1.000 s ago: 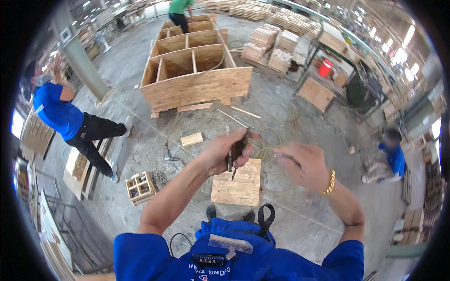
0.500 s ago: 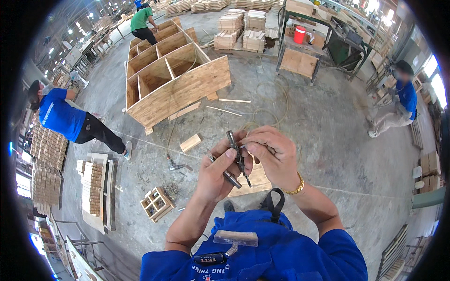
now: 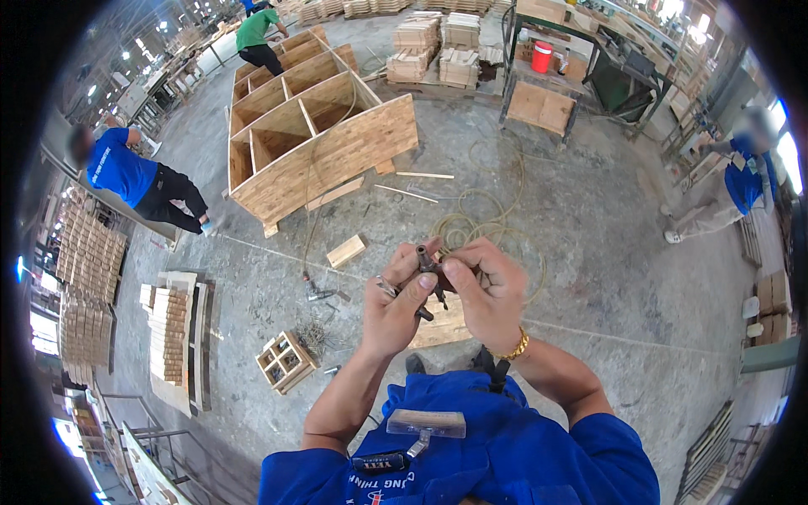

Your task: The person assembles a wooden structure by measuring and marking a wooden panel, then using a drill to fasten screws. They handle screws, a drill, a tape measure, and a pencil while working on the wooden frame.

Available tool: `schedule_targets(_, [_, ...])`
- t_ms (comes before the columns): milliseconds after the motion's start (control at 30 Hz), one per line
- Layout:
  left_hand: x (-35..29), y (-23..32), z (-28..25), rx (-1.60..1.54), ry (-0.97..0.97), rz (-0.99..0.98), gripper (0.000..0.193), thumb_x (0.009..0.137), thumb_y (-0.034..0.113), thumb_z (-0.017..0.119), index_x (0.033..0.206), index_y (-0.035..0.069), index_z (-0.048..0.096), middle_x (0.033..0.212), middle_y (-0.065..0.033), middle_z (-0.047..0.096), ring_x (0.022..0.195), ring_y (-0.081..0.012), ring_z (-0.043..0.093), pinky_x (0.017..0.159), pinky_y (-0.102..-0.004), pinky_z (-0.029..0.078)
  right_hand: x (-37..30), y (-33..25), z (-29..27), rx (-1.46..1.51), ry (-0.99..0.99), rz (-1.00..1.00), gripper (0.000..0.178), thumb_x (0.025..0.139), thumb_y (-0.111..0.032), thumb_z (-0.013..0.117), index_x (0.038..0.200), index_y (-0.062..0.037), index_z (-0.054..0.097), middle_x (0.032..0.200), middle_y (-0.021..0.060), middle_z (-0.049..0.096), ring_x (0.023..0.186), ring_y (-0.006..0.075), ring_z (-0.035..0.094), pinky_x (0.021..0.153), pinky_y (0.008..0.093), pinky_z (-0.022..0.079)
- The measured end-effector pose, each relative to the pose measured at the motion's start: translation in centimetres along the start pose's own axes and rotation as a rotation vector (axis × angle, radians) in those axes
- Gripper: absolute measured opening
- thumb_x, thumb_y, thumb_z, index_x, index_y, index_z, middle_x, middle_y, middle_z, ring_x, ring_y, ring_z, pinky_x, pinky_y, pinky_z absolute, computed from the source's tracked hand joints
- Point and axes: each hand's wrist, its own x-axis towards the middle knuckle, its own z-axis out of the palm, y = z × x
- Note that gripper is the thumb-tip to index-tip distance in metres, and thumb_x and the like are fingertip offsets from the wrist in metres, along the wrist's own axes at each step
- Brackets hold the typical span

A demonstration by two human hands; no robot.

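Note:
My left hand (image 3: 391, 313) is closed around a dark metal drill bit (image 3: 424, 258) with a thick collar, its pointed end downward. A second dark metal rod (image 3: 426, 315) pokes out below the thumb of the same hand. Close against the bit, my right hand (image 3: 488, 295) has its thumb and fingers pinched together at the collar. Whatever lies between those right fingertips is hidden. Both hands are raised in front of my chest, above a wooden board (image 3: 443, 326) on the floor.
A large wooden shelf frame (image 3: 337, 151) lies ahead left, with a person in green (image 3: 255, 32) beside it. A hose (image 3: 484, 227) coils on the floor. A power tool (image 3: 316, 294), wood block (image 3: 346, 251) and divided wooden box (image 3: 286, 362) lie left. People in blue (image 3: 124, 170) stand at both sides.
The bit has turned more upright, and my right fingers have closed in lower around its collar. Both side workers have shifted position. The thin piece earlier at my right fingertips is now hidden.

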Motion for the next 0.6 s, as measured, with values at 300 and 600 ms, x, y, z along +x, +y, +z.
schedule_targets(300, [-0.1,-1.1,-0.1,-0.093,0.067,-0.151,0.033,0.091,0.007,0.042,0.119,-0.010,0.047,0.104,-0.0114,0.057,0.085,-0.0150,0.058,0.075,-0.0271,0.048,0.6,2.6,-0.6,-0.334,-0.124,-0.324,0.011,0.076,-0.006,0.065,0.083,-0.0032,0.057,0.072,0.0116,0.057,0.064,0.0269,0.057,0.054,0.0335,0.045])
schedule_targets(600, [2.1,-6.0,0.3,0.011,0.343,-0.166,0.031,0.095,0.024,0.042,0.093,-0.002,0.058,0.083,-0.0065,0.060,0.071,-0.0128,0.058,0.060,-0.0245,0.047,-1.1,8.1,2.2,-0.358,-0.016,-0.081,0.014,0.087,-0.017,0.054,0.087,-0.0028,0.051,0.071,0.0142,0.057,0.063,0.0306,0.059,0.052,0.0358,0.046])
